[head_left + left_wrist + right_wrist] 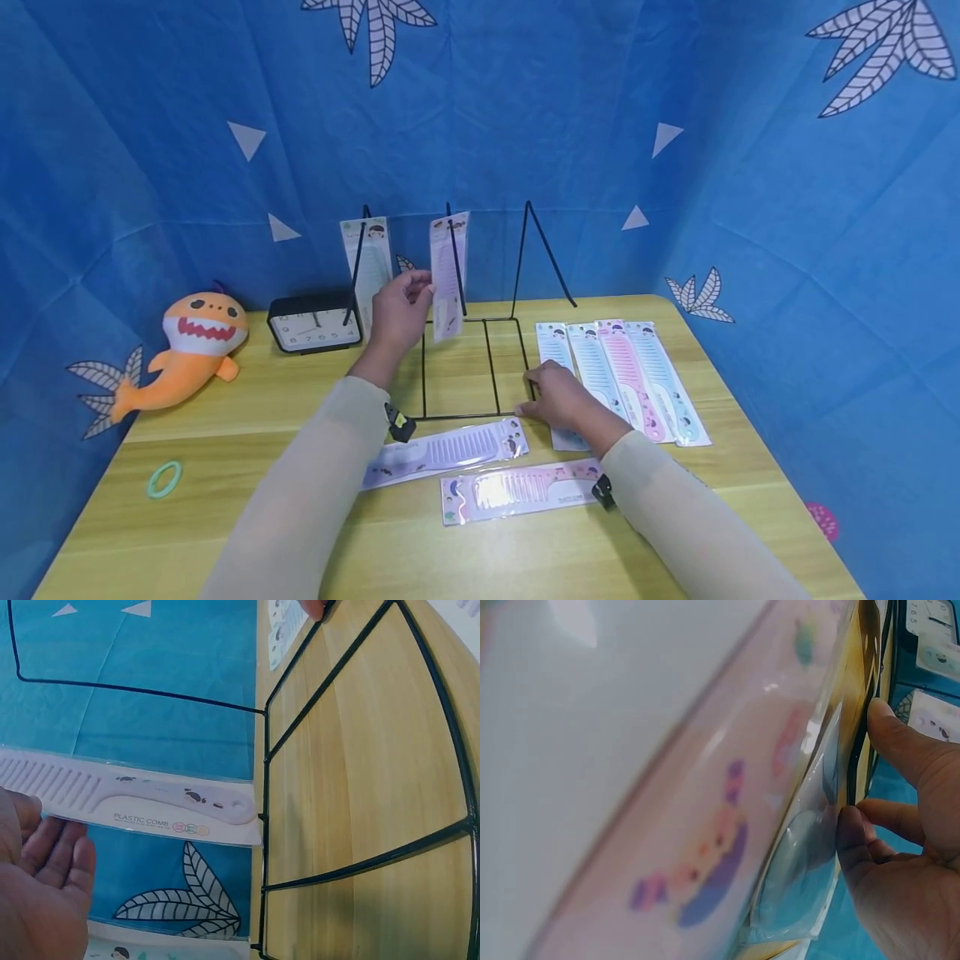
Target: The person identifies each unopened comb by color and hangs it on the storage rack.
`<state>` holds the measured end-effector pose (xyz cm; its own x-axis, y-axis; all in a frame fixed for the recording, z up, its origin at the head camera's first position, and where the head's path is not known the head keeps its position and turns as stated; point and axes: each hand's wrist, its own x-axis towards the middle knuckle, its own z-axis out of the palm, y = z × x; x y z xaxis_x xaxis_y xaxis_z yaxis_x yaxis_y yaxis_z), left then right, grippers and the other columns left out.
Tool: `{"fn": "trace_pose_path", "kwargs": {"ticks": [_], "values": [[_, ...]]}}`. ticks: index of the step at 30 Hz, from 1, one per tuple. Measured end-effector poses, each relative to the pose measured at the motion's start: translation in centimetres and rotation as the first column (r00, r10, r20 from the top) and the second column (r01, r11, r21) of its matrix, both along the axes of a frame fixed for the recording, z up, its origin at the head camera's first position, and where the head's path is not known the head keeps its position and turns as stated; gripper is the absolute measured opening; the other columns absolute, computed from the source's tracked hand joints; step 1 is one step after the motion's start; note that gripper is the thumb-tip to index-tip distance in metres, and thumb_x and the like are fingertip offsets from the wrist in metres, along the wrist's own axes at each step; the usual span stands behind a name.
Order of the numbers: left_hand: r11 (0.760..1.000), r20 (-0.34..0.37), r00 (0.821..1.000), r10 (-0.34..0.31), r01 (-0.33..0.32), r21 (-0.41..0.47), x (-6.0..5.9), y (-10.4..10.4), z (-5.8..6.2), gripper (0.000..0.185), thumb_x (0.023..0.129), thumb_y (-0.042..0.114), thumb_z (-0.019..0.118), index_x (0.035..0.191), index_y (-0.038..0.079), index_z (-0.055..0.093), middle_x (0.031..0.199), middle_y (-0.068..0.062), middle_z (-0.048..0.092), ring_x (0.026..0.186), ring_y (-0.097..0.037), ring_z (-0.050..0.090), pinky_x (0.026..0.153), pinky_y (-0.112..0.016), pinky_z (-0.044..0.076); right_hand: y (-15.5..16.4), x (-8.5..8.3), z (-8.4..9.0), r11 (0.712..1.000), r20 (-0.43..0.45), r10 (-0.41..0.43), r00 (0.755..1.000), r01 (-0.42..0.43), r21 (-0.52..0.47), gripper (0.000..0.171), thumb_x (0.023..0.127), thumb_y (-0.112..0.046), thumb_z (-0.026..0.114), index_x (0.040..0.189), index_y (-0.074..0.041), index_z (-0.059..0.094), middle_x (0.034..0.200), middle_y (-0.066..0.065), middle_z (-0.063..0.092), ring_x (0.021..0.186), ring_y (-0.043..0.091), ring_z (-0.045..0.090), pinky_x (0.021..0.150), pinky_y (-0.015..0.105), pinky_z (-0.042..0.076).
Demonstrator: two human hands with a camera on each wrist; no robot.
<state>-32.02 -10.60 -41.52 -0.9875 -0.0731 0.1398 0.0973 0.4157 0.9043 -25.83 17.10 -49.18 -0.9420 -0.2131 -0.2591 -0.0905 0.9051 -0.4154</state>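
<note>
Your left hand [401, 310] is raised above the worktop [225, 467] and holds a packaged comb [447, 275] by its edge against the upright wires of the black wire rack [480, 367]; in the left wrist view your fingers [45, 847] lie beside the pack, and the card under the white comb reads "PLASTIC COMB". A second packaged comb [367, 267] already hangs on the rack just to the left. Your right hand [558, 398] rests at the rack's front right corner, its fingers curled against the wire, with the thumb and a fingertip [855, 825] touching it in the right wrist view. Just beside that hand a row of four packaged combs [637, 375] lies flat, and two more packs [480, 471] lie in front of the rack, near your forearms. A black clock [311, 322] stands left of the rack, its dial numbers too small to read. An orange shark toy [191, 346] sits further left, and a green ring [164, 479] lies near the front left edge.
</note>
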Motion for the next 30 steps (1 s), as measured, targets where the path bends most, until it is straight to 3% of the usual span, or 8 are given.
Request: {"fn": "trace_pose_path", "kwargs": {"ticks": [9,12,14,16,19,23,27,30], "values": [[0.995,-0.026,0.999,0.033,-0.036,-0.094,2.4,-1.5,-1.1,0.030,0.111,0.024,0.064,0.133,0.006,0.072,0.127,-0.013,0.076,0.121,-0.033,0.072,0.106,-0.049,0.061,-0.1,0.0,0.0,1.000,-0.008,0.010,1.000,-0.010,-0.011,0.077,0.097,-0.036,0.085,0.158,-0.001,0.054,0.153,0.023,0.056,0.146,0.041,0.055,0.125,0.055,0.046],[0.988,-0.006,1.000,-0.028,0.027,-0.152,3.7,-2.3,-1.5,0.027,0.111,0.023,0.066,0.130,0.006,0.073,0.122,-0.013,0.077,0.117,-0.032,0.073,0.102,-0.049,0.062,-0.1,0.0,-0.1,1.000,-0.012,0.011,1.000,-0.011,-0.015,0.077,0.097,-0.036,0.086,0.158,-0.001,0.054,0.153,0.024,0.056,0.145,0.041,0.056,0.125,0.055,0.046],[0.969,0.024,0.995,-0.097,0.100,-0.225,4.8,-2.8,-1.8,0.023,0.110,0.022,0.067,0.127,0.007,0.074,0.119,-0.010,0.078,0.113,-0.029,0.073,0.099,-0.048,0.063,0.0,0.0,-0.1,1.000,-0.018,0.010,1.000,-0.011,-0.013,0.077,0.097,-0.035,0.086,0.158,0.000,0.054,0.152,0.024,0.056,0.144,0.042,0.056,0.124,0.056,0.047],[0.934,0.068,0.982,-0.176,0.189,-0.303,5.9,-3.2,-2.1,0.019,0.109,0.021,0.069,0.124,0.009,0.075,0.115,-0.007,0.078,0.110,-0.027,0.074,0.097,-0.046,0.064,0.1,0.0,-0.2,1.000,-0.020,0.011,1.000,-0.011,-0.007,0.077,0.097,-0.035,0.086,0.158,0.000,0.054,0.152,0.024,0.056,0.144,0.042,0.056,0.124,0.056,0.046],[0.861,0.160,0.947,-0.279,0.321,-0.396,7.7,-3.6,-2.5,0.017,0.107,0.020,0.072,0.122,0.013,0.076,0.113,-0.003,0.078,0.110,-0.023,0.073,0.099,-0.046,0.063,0.3,0.1,-0.2,1.000,-0.023,0.015,1.000,-0.015,-0.001,0.077,0.097,-0.035,0.085,0.158,0.000,0.054,0.152,0.025,0.056,0.143,0.042,0.056,0.125,0.055,0.046],[0.757,0.294,0.893,-0.342,0.447,-0.476,9.9,-3.9,-2.9,0.028,0.101,0.021,0.081,0.126,0.011,0.076,0.123,-0.004,0.077,0.121,-0.025,0.071,0.108,-0.049,0.060,0.3,0.1,-0.3,1.000,-0.022,0.016,1.000,-0.016,-0.002,0.076,0.098,-0.035,0.085,0.158,0.000,0.054,0.152,0.025,0.057,0.144,0.041,0.056,0.125,0.055,0.046],[0.661,0.368,0.859,-0.356,0.510,-0.551,11.8,-4.1,-3.8,0.047,0.092,0.024,0.091,0.131,0.006,0.074,0.131,-0.008,0.075,0.128,-0.030,0.068,0.114,-0.051,0.056,0.2,0.1,-0.3,1.000,-0.020,0.013,1.000,-0.013,-0.003,0.076,0.098,-0.034,0.085,0.158,0.000,0.054,0.152,0.024,0.057,0.144,0.041,0.056,0.125,0.055,0.046],[0.629,0.371,0.859,-0.352,0.511,-0.586,12.8,-4.3,-4.6,0.054,0.086,0.027,0.095,0.130,0.003,0.074,0.126,-0.009,0.073,0.119,-0.027,0.068,0.112,-0.050,0.056,0.2,0.1,-0.2,1.000,-0.019,0.009,1.000,-0.009,-0.005,0.076,0.097,-0.035,0.085,0.158,-0.001,0.055,0.151,0.023,0.057,0.142,0.040,0.057,0.124,0.055,0.047]]}}
